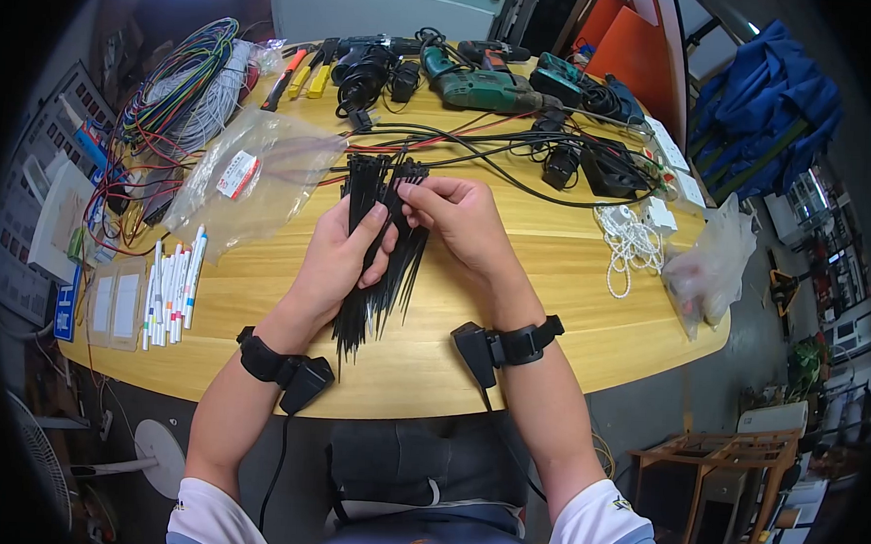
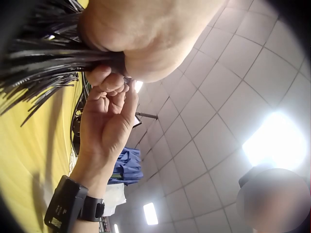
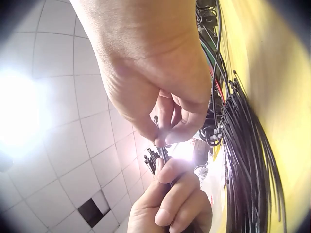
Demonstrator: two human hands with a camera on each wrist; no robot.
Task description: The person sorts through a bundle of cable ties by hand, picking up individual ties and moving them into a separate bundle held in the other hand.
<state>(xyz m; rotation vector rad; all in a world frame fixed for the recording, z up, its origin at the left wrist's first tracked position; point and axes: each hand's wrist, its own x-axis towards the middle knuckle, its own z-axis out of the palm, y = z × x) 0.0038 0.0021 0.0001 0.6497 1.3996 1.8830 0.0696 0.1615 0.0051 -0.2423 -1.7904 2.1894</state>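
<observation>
My left hand [image 1: 334, 260] grips a bundle of black cable ties [image 1: 366, 183] upright over the table, heads at the top and tails fanning out below the fist. Thumb and fingertips of my right hand [image 1: 467, 223] pinch a cable tie [image 3: 156, 121] near its head, just above the left fist in the right wrist view. Beside the held bundle, a loose pile of black cable ties [image 3: 248, 160] lies on the table. From the left wrist, the tails [image 2: 43, 63] stick out past the left palm, which hides the middle of the bundle.
A clear plastic bag [image 1: 284, 178] and several white markers [image 1: 172, 295] lie left on the wooden table [image 1: 257, 361]. Power drills [image 1: 482, 89], pliers and black cables [image 1: 480, 143] spread across the back. Coiled wires [image 1: 196, 87] sit back left; a white beaded cord [image 1: 631, 247] and plastic bag [image 1: 713, 270] right.
</observation>
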